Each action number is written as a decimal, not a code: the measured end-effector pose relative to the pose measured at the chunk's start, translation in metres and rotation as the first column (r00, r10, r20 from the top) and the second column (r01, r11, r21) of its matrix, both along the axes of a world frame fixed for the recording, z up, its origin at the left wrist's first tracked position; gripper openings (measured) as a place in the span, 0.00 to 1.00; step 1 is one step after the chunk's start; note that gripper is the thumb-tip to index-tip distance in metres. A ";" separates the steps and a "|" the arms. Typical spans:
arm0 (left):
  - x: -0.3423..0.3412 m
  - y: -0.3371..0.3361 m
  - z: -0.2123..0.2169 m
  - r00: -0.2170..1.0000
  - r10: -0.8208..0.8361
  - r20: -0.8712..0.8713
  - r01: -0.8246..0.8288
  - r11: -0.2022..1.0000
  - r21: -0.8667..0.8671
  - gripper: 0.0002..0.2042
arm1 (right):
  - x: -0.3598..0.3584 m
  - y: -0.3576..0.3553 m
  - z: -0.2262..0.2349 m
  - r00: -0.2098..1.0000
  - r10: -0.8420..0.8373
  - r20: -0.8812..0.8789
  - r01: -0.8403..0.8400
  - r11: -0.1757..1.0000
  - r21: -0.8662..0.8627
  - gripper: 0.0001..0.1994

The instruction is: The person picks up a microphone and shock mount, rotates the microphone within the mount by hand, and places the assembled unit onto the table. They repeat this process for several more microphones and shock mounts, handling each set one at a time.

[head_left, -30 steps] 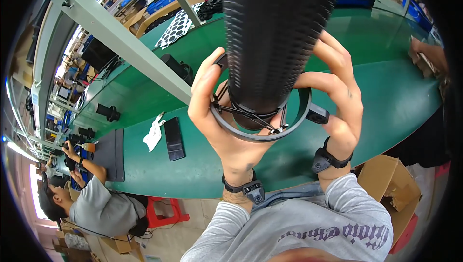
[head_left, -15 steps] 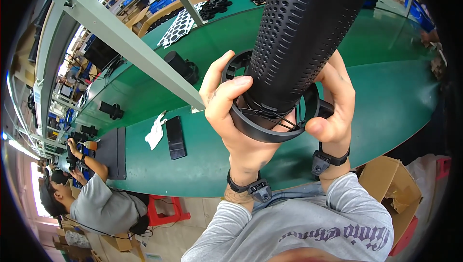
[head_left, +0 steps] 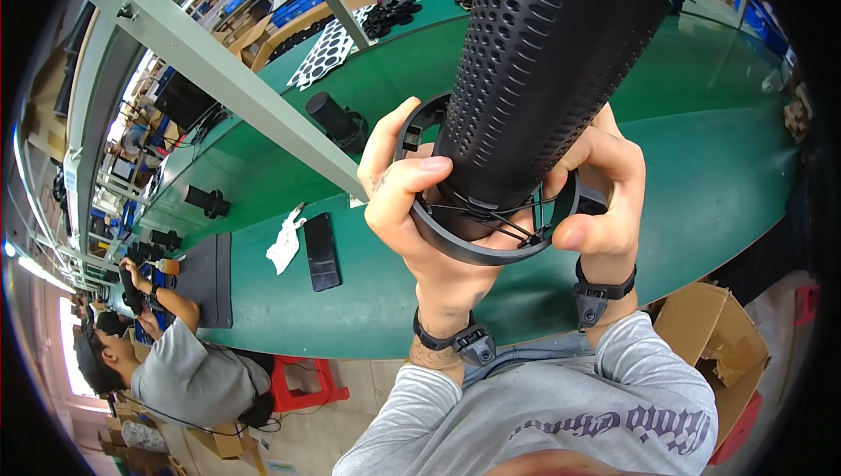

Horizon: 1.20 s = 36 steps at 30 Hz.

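Note:
A large black microphone [head_left: 534, 73] with a perforated, slotted cylindrical body tilts up and to the right in front of me. Around its lower end sits a round black shock mount [head_left: 477, 250] strung with thin elastic cords. My left hand [head_left: 407, 204] is closed on the ring from the left, its thumb over the rim near the microphone body. At the opposite side, my right hand [head_left: 609, 187] grips the ring by a protruding side part, its upper fingers partly hidden behind the microphone. The microphone's lower end is largely hidden by the ring and my hands.
A dark phone [head_left: 321, 251] and a crumpled white cloth [head_left: 285, 241] lie on the green table [head_left: 377, 301]. A pale metal post [head_left: 228, 73] slants across the left. Similar black units [head_left: 335, 121] stand beyond it. Co-workers sit left and far side; an open carton [head_left: 714, 336] stands right.
The microphone's lower end has shifted slightly left and down within the ring, tilting a little more. Both hands keep hold of the shock mount.

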State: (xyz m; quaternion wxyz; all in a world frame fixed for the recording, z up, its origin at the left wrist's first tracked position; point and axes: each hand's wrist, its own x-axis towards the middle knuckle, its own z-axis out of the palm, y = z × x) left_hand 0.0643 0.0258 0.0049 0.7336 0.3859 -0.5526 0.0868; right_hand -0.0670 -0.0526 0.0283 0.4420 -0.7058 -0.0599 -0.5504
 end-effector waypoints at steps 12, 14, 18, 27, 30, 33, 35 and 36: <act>-0.001 -0.003 0.005 0.997 0.055 0.047 -0.054 0.998 -0.037 0.35 | 0.002 0.011 -0.005 0.998 0.061 -0.032 -0.055 0.984 0.169 0.21; 0.001 0.003 0.006 0.993 0.085 0.088 -0.083 0.996 -0.022 0.35 | 0.006 0.015 -0.005 0.998 0.061 -0.031 -0.054 0.980 0.189 0.24; -0.011 0.009 0.020 1.000 0.020 0.003 -0.020 1.000 0.004 0.37 | -0.003 0.018 -0.005 0.999 0.018 -0.050 -0.006 0.974 0.225 0.29; -0.008 0.004 0.007 0.998 -0.049 0.041 0.049 0.999 0.011 0.48 | 0.002 0.014 -0.001 0.991 -0.071 0.110 0.047 0.977 0.207 0.32; -0.012 0.001 0.008 0.992 -0.091 -0.089 0.093 0.996 0.016 0.49 | -0.016 0.006 0.009 0.857 -0.515 0.005 0.475 0.785 -0.397 0.40; -0.014 0.002 0.013 0.970 -0.222 -0.095 0.228 0.972 0.058 0.41 | -0.021 0.016 0.016 0.747 -0.664 -0.041 0.560 0.660 -0.500 0.36; -0.018 0.000 0.012 0.974 -0.192 -0.117 0.201 0.977 0.069 0.40 | -0.017 0.011 0.009 0.835 -0.546 -0.064 0.491 0.792 -0.362 0.35; -0.020 -0.001 0.012 0.976 -0.161 -0.144 0.174 0.982 0.078 0.40 | -0.015 0.008 0.005 0.907 -0.416 -0.066 0.394 0.893 -0.219 0.34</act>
